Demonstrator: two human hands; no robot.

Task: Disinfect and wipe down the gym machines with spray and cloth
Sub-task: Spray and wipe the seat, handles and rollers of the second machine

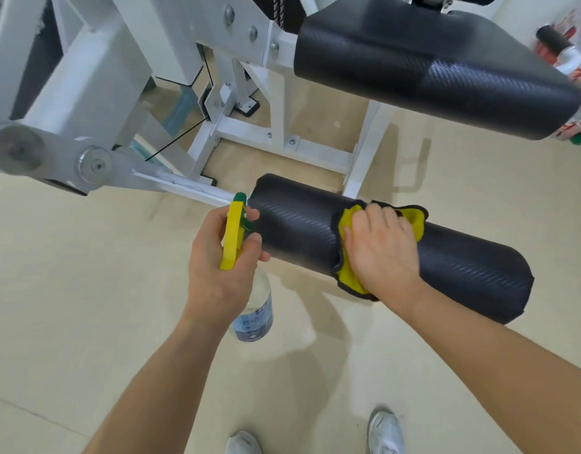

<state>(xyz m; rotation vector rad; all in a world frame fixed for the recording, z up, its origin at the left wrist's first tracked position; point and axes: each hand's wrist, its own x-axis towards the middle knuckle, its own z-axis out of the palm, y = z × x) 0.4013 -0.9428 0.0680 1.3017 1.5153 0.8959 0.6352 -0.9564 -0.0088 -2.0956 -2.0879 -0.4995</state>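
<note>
1. One white gym machine frame (pixel 96 77) fills the top left, well up and away from both hands
2. Two black pads on it, count them: the big upper pad (pixel 430 70) far above the right hand, and the roller pad (pixel 472 280) directly under that hand's palm
3. Two bare hands in play. The right hand (pixel 384 253) lies spread, fingers relaxed over the roller's curve, pressing down rather than pinching
4. The left hand (pixel 217 273) is wrapped tight, fingers curled round the neck of the sprayer, forefinger at the trigger
5. One yellow cloth (pixel 349 280), black-edged, is pinned between right palm and roller, peeking out past fingertips and wrist
6. One spray bottle (pixel 254 309), clear with a blue label, hangs below the left fist, its yellow-green head above, nozzle just beside the roller's end
7. Two pale shoes (pixel 386 430), below both forearms
</note>
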